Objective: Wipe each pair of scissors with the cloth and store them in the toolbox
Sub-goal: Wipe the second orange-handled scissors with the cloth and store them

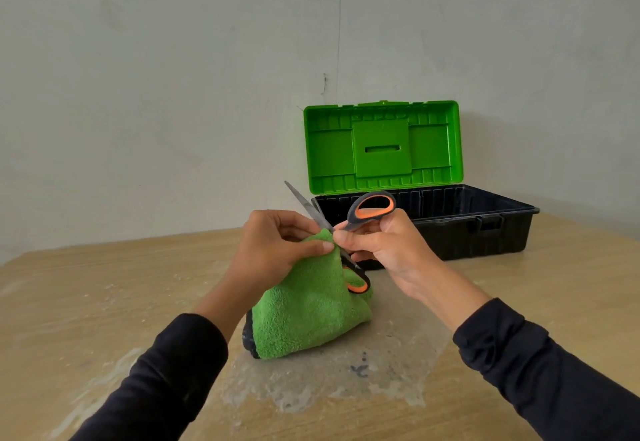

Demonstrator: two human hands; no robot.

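A wooden table (104, 302) with a pale, grained top fills the lower half of the frame. A clear plastic sheet (346, 385), wrinkled and ragged along its edges, lies flat on it at lower centre; a small dark mark (360, 369) shows on the sheet. A plain off-white wall (156, 77) occupies the upper half, with a thin vertical seam (339, 25) just right of centre.

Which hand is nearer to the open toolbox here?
Right. The right hand, gripping the scissors by a handle, sits just in front of the toolbox. The left hand, pinching the green cloth, is further to its left.
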